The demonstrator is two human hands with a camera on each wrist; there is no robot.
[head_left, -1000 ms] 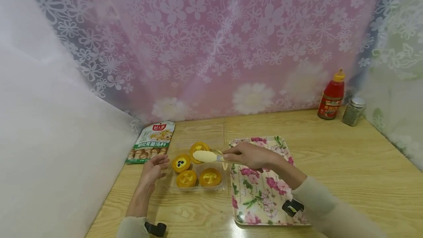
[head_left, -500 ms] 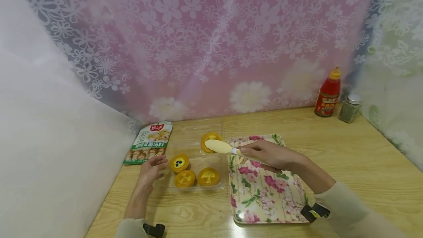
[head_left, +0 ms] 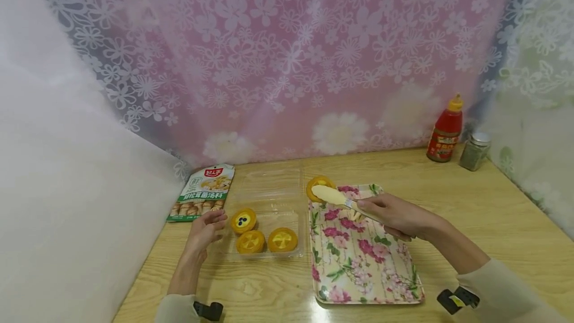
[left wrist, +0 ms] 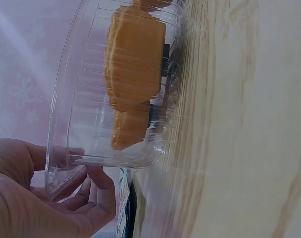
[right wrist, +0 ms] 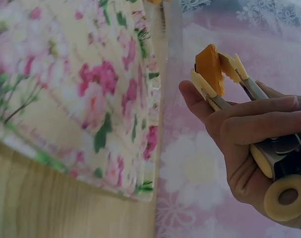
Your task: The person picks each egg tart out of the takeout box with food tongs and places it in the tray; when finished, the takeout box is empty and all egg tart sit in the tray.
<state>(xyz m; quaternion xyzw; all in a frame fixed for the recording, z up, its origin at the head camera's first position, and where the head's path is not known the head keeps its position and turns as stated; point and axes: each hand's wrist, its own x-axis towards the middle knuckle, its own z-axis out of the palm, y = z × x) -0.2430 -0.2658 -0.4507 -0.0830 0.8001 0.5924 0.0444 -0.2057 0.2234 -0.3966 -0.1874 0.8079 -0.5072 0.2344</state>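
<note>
My right hand (head_left: pixel 399 216) grips a pair of tongs (head_left: pixel 329 195) with pale tips. Pinched between the tips is an egg tart (right wrist: pixel 208 67), raised above the far left corner of the flowered tray (head_left: pixel 363 278). In the right wrist view the tongs' ring end (right wrist: pixel 270 198) hangs below my palm. My left hand (head_left: pixel 207 231) is at the left side of a clear plastic container (head_left: pixel 287 218); the left wrist view shows thumb and fingers pinching its rim corner. Inside sit three more tarts: one with dark berries (head_left: pixel 243 221) and two plain ones (head_left: pixel 282 240).
A green and white soup-mix packet (head_left: pixel 204 193) lies behind my left hand. At the back right stand a red sauce bottle (head_left: pixel 446 136) and a spice jar (head_left: pixel 475 151). The container's clear lid (head_left: pixel 269 181) lies folded back toward the flowered curtain (head_left: pixel 287 64).
The tongs have lifted the tart out of the container and carried it right, to over the tray's far left corner. My left hand has stayed at the container's side.
</note>
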